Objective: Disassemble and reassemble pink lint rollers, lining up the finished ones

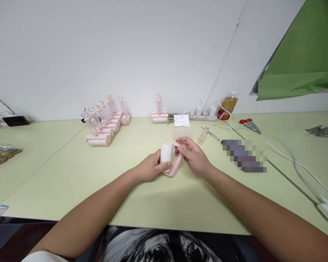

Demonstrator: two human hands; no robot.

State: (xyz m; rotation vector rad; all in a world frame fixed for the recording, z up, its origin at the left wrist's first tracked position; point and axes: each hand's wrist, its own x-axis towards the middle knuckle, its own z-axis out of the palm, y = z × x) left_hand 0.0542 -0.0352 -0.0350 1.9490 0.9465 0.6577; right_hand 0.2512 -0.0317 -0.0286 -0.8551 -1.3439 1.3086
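Gripping a white roll upright in your left hand: fingers curled round its lower half, thumb pressed on the front. Your right hand pinches the top end of a pink cover between thumb and forefinger, with the other fingers folded close together. The cover leans along the roll's right side, its lower end down by the table. Cannot tell whether the roll sits inside it. Both are mid-table, right in front of you.

Back left is a row of pink rollers, clear heart-topped handles standing up. One more roller set sits by the wall. A clear tube lies just past your right hand, contents unclear. The capped bottle at the wall holds yellowish liquid. Beside it is a power strip with white plugs in it. Red-handled scissors lie to the right.
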